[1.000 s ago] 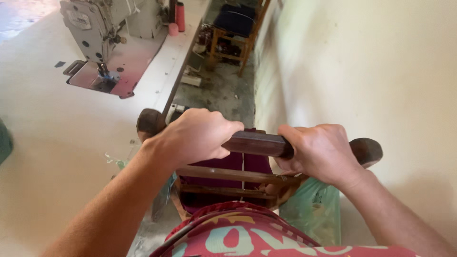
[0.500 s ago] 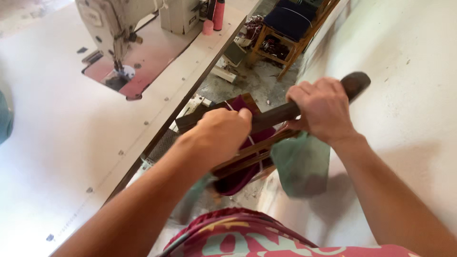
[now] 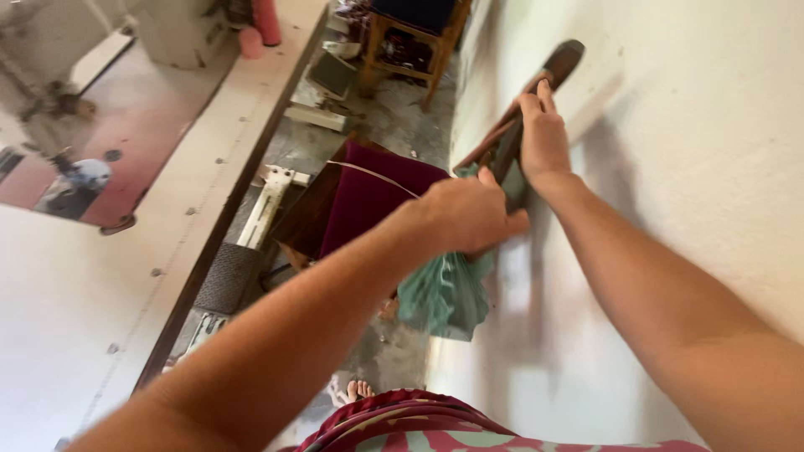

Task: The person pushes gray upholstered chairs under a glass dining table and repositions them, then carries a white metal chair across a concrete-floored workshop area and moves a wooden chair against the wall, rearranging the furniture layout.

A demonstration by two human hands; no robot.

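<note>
left hand (image 3: 469,216): fist closed, arm outstretched | right hand (image 3: 543,134): fingers curled (arm extended further)

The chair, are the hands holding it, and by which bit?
Yes. Both hands hold the wooden chair by its dark top rail: the right hand higher up, the left hand lower, next to the green cloth.

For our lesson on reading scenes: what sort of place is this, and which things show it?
Probably a small sewing workshop: an industrial sewing machine sits in a long white work table, with pink thread cones behind it, while both hands grip a wooden chair.
</note>
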